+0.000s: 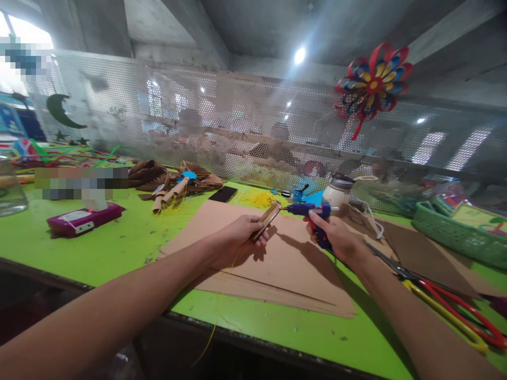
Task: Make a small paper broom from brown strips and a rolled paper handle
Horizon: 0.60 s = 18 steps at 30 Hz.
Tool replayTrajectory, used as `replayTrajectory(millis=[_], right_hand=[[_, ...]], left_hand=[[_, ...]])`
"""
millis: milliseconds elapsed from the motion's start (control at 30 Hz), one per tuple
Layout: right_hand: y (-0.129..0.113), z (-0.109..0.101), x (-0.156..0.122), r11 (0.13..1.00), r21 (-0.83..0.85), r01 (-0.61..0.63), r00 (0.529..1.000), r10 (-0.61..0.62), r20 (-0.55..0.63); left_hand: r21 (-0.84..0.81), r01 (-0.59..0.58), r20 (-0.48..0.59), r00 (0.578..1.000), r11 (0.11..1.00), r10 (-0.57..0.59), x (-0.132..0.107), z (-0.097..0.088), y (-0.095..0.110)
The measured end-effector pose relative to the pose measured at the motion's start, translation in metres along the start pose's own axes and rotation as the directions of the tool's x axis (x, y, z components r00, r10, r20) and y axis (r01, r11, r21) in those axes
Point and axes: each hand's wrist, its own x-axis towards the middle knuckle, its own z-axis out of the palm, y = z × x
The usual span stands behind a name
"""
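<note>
Lime-green counter (119, 258) spreads beneath both arms, its dark edge at 6 o'clock. Nearest, yellow thread (214, 330) trails over that edge. At 4 o'clock lie scissors (407, 274) with red and yellow handles, points toward 10. Brown paper sheets (301, 279) are stacked at the centre, beneath the hands.

Above them, the left grip (245, 230) is closed round the near end of a narrow brown strip (270, 215), whose long axis runs from 7 to 1 o'clock, its free end standing out past the fingers. The right grip (331, 232) is wrapped round the handle of a blue glue gun (303, 210); the barrel lies level and points to 9 o'clock, crossing the strip's line at an angle. So the nozzle is nearest the strip's far end, just at its right edge; whether they touch I cannot tell.

Farther off, a black phone (224, 194) lies at 11 o'clock, a pale jar (336, 192) at 1, and a perforated screen (178, 95) stands behind everything.
</note>
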Motion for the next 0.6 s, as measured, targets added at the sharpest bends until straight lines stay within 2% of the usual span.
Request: replayTrajectory(millis=[233,433,600], right_hand=[[-0.0001,0.0023,-0.0042,0.997,-0.066,-0.042,0.996,0.047,0.08],[-0.0016,-0.0018,-0.0026,0.996,0.081,-0.035,0.999,0.032,0.037],[0.0008,-0.0022,-0.0002,0.99,0.137,-0.036,0.999,0.031,0.033]], left_hand=[[0.004,0.014,-0.006,1.0,1.0,-0.014,0.0034,-0.0052,0.0008],[0.041,-0.025,-0.038,0.999,0.999,0.027,0.0071,-0.0076,0.0001],[0.035,0.006,-0.039,0.999,0.999,-0.005,0.0024,-0.0022,0.0003]])
